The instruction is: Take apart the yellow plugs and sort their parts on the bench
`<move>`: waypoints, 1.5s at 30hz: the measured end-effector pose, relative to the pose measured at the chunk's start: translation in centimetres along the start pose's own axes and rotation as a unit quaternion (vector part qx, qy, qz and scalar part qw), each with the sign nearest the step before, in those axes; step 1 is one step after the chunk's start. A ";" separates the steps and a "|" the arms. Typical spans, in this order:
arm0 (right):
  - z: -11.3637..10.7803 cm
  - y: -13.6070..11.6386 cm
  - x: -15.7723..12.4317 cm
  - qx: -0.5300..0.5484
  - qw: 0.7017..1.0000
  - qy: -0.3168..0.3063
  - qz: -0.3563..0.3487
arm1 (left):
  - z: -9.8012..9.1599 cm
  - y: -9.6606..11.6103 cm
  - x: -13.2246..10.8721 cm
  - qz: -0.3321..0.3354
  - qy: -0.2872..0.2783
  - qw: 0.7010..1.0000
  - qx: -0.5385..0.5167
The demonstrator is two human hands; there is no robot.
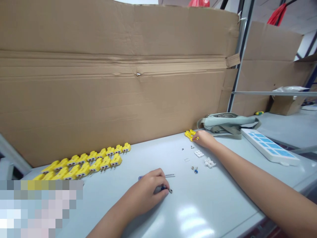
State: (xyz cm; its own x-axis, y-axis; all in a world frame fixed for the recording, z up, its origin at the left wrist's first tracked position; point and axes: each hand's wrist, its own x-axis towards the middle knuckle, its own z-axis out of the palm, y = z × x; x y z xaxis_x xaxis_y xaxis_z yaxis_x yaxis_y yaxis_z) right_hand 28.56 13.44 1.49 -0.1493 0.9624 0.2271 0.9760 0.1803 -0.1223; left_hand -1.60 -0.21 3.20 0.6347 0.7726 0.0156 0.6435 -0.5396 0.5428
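Left hand [148, 188], perhaps unlabelled yellow plugs [85, 163]

Glossy pale worktable [203, 211] before a tall creased cardboard wall [111, 82], metal shelf frame [239, 62] rightward.
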 end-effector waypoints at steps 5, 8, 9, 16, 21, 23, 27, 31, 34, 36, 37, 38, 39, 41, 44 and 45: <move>0.1 0.2 0.0 0.000 1.000 0.006 -0.006 | 0.0 -0.1 0.0 0.000 -0.001 1.000 -0.005; -0.4 -0.1 -0.2 0.012 1.000 0.019 -0.003 | 0.0 -0.2 0.1 -0.002 -0.004 1.000 0.002; -0.7 -0.2 -0.3 0.018 0.999 0.026 -0.001 | 0.0 -0.2 0.1 -0.003 -0.005 1.000 0.005; -3.9 -3.3 -2.4 0.104 0.993 0.049 -0.033 | 0.2 -0.5 0.2 0.014 -0.002 1.000 -0.019; -4.5 -8.2 -6.3 0.260 0.941 -0.091 -0.196 | -0.1 -0.5 0.3 0.015 0.000 0.998 -0.054; -4.1 -10.3 -8.1 0.266 0.914 -0.167 -0.257 | -0.4 -0.4 0.3 0.015 -0.004 0.997 -0.070; -2.4 -13.1 -10.3 0.218 0.924 -0.173 -0.260 | -0.7 -0.4 0.1 -0.008 0.006 0.997 -0.083; -0.6 -13.7 -10.2 0.230 0.919 -0.169 -0.271 | -0.7 -0.3 0.1 -0.031 0.003 0.996 -0.088; 0.2 -13.9 -9.8 0.252 0.904 -0.161 -0.306 | -0.6 -0.2 0.1 -0.040 0.001 0.995 -0.093; 0.0 -13.9 -9.7 0.244 0.897 -0.165 -0.330 | -0.6 -0.2 0.2 -0.044 -0.006 0.994 -0.098; -0.3 -13.9 -9.8 0.229 0.899 -0.168 -0.334 | -0.6 -0.2 0.2 -0.047 -0.009 0.994 -0.098; -0.7 -13.7 -9.8 0.213 0.902 -0.171 -0.336 | -0.6 -0.1 0.2 -0.049 -0.012 0.994 -0.097; -1.3 -13.5 -9.8 0.203 0.903 -0.174 -0.335 | -0.6 -0.1 0.2 -0.051 -0.014 0.994 -0.096; -2.7 -12.5 -9.5 0.211 0.905 -0.179 -0.322 | -0.6 -0.1 0.1 -0.053 -0.016 0.994 -0.092; -4.8 -10.0 -8.5 0.263 0.919 -0.149 -0.252 | -0.6 0.0 0.1 -0.050 -0.020 0.994 -0.095; -5.4 -9.1 -8.1 0.268 0.928 -0.135 -0.223 | -0.6 -0.1 0.1 -0.050 -0.021 0.994 -0.096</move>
State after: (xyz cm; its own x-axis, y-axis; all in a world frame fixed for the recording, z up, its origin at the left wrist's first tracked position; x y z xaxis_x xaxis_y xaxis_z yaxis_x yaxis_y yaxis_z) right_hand 21.77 2.93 5.96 -0.6238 0.7710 0.1285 0.5998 0.5775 -0.5538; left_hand -1.82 0.07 3.63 0.5920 0.8021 -0.0785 0.6128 -0.3847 0.6903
